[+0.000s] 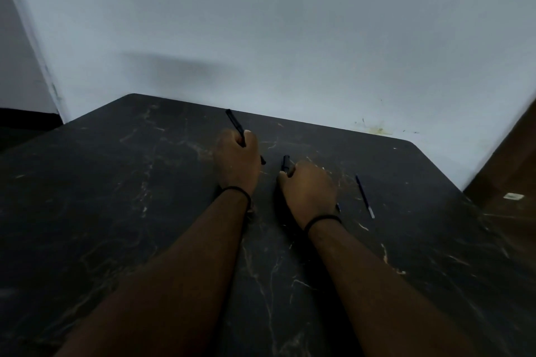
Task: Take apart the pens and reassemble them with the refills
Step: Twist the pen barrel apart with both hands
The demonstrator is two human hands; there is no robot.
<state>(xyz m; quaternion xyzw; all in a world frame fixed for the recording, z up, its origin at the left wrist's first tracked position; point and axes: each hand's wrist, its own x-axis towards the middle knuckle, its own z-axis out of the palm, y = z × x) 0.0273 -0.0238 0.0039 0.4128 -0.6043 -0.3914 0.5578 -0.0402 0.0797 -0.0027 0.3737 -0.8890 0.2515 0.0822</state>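
Observation:
My left hand (236, 161) grips a black pen (235, 124) in its curled fingers; the pen's upper end sticks out toward the wall and its lower tip shows under the hand. My right hand (307, 190) holds a short black pen part (285, 164) that pokes up from its fingers. A thin dark refill (365, 196) with a pale tip lies on the table to the right of my right hand. Another small dark piece peeks out at my right wrist, mostly hidden.
The table (130, 197) is black with pale marble veins and stands against a pale wall (290, 38). A brown wooden surface (510, 171) rises beyond the table's right edge. The scene is dim.

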